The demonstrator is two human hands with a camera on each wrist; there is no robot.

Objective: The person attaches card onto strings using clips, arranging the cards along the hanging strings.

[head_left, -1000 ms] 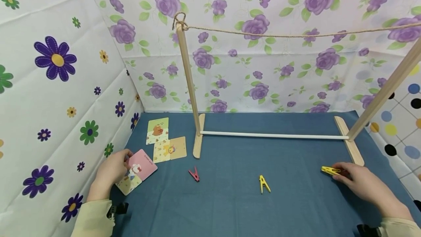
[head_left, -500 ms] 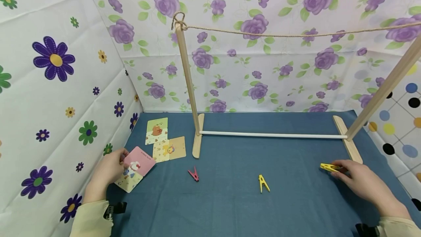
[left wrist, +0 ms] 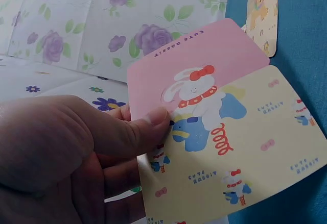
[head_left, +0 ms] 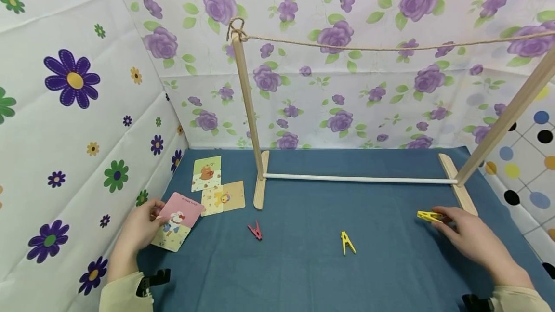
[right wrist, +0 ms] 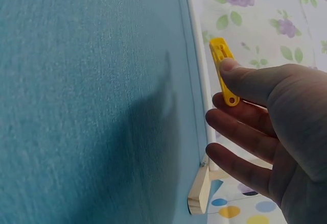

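Observation:
My left hand [head_left: 140, 227] pinches a pink and cream rabbit card [left wrist: 245, 127] by its left edge, thumb on the printed face and fingers behind. In the head view the card leans over the left of the blue cloth. On the right, my right hand [head_left: 470, 240] pinches a yellow clothespin [right wrist: 222, 68] between thumb and index finger, the other fingers spread loosely. A second yellow clothespin [head_left: 347, 243] and a red clothespin [head_left: 256, 230] lie on the cloth between the hands. Two more cards, a green one [head_left: 206, 173] and a yellow-orange one [head_left: 234, 194], lie beyond the left hand.
A wooden frame stands at the back, with a left post [head_left: 247, 105], a right post [head_left: 507, 119] and a white rod [head_left: 360, 178] low between them. Twine [head_left: 368, 48] is strung across the top. Flowered sheets [head_left: 277, 110] hang behind and to the left.
The left hand has turned the rabbit card slightly, bringing its face more toward the head camera. The right hand has shifted a little to the left with the yellow clothespin.

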